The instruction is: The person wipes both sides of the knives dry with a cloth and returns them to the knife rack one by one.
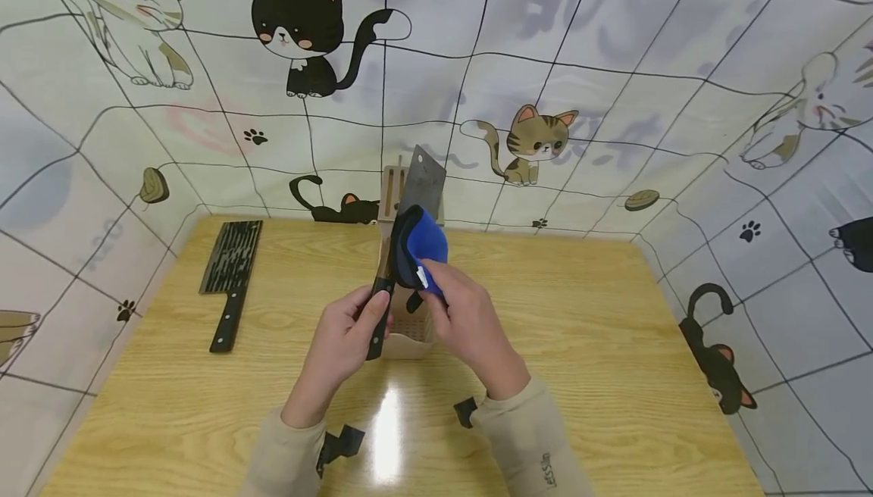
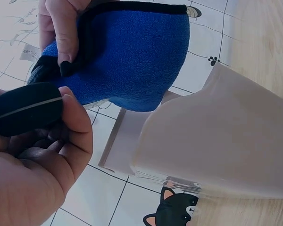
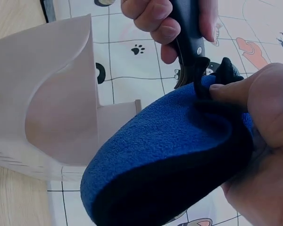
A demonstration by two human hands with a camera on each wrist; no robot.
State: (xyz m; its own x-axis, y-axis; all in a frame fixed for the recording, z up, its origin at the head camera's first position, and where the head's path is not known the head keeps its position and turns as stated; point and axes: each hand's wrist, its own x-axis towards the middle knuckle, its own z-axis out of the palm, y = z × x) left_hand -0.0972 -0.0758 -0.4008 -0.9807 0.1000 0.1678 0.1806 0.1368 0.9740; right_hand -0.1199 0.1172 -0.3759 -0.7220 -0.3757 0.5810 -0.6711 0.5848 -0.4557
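My left hand (image 1: 344, 334) grips the black riveted handle of a cleaver (image 1: 426, 179), whose grey blade points up and away. In my right hand (image 1: 470, 319) is a blue cloth (image 1: 431, 238) with black edging and a small white label, pinched between thumb and fingers. The cloth is bent over and covers the lower blade in the head view; whether it presses on the steel I cannot tell. From the left wrist, the handle (image 2: 28, 109) shows end-on below the cloth (image 2: 137, 52). The right wrist view shows the cloth (image 3: 146, 141) curved, its dark inside facing the camera.
Behind and below the hands stands a beige knife holder (image 1: 408, 347) with a slotted top, partly hidden. A second cleaver (image 1: 232, 258), its blade dark-patterned, lies at the left of the wooden table (image 1: 559, 315). A cat-print sheet (image 1: 436, 73) surrounds the back and sides.
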